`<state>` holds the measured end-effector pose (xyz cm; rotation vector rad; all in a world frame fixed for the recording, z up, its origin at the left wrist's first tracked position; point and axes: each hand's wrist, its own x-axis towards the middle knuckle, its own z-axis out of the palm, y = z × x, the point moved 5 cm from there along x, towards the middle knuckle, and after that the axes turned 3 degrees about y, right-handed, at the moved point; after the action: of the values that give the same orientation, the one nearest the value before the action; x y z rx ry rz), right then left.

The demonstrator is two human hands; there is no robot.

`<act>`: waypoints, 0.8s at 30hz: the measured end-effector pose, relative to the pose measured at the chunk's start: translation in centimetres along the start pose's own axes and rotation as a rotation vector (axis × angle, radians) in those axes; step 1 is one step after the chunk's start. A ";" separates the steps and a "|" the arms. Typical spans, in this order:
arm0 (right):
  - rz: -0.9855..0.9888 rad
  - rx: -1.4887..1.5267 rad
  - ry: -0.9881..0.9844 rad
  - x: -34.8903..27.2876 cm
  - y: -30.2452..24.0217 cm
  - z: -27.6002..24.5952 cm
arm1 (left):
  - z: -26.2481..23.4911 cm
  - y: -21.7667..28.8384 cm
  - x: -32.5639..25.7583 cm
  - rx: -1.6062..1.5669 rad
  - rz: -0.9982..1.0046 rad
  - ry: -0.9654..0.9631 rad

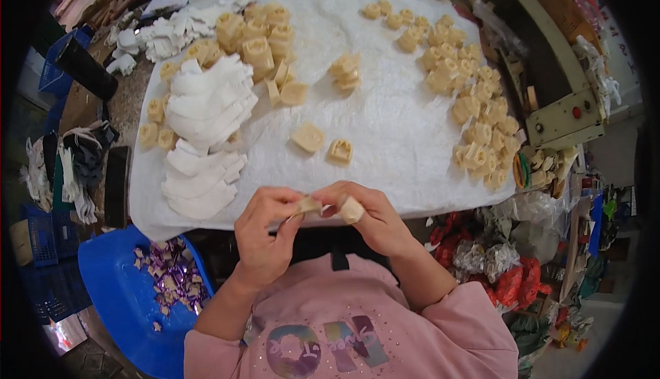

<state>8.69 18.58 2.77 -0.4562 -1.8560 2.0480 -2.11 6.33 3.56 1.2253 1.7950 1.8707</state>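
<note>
At the table's front edge, my left hand (264, 224) pinches a small, flat beige piece (309, 205) between thumb and fingertips. Close beside it, my right hand (382, 222) is closed around a pale beige block-like piece (352, 210), with its fingertips near the left hand's piece. Just beyond the hands lie a squarish beige piece (308, 137) and a small hollow beige moulded piece (340, 151). To the left are overlapping stacks of white cut sheets (210, 101), with a heap of beige moulded pieces (258, 56) behind them.
A white sheet (385, 118) covers the table. Many beige pieces (481, 114) line its right side. A blue tub (117, 296) with purple scraps stands lower left. A dark phone-like slab (117, 186) lies at the left edge. A green-grey machine (564, 121) stands right, above red plastic bags (526, 283).
</note>
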 end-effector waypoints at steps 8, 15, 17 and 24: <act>0.282 0.382 -0.228 -0.2 2.5 0.2 | 0.9 1.9 -1.1 -0.015 0.182 -0.167; 0.258 0.351 -0.205 -0.6 2.8 1.2 | 0.9 1.9 -1.2 0.103 0.225 -0.172; 0.279 0.257 -0.099 -0.5 3.3 0.9 | 1.0 1.5 -1.1 0.101 0.215 -0.157; -0.177 -0.006 -0.001 0.1 0.8 0.5 | 0.4 -0.1 -1.6 -0.381 -0.210 0.192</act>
<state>8.38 18.09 2.07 -0.2808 -1.8330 1.9265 -0.91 5.48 2.80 0.7175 1.4865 2.1313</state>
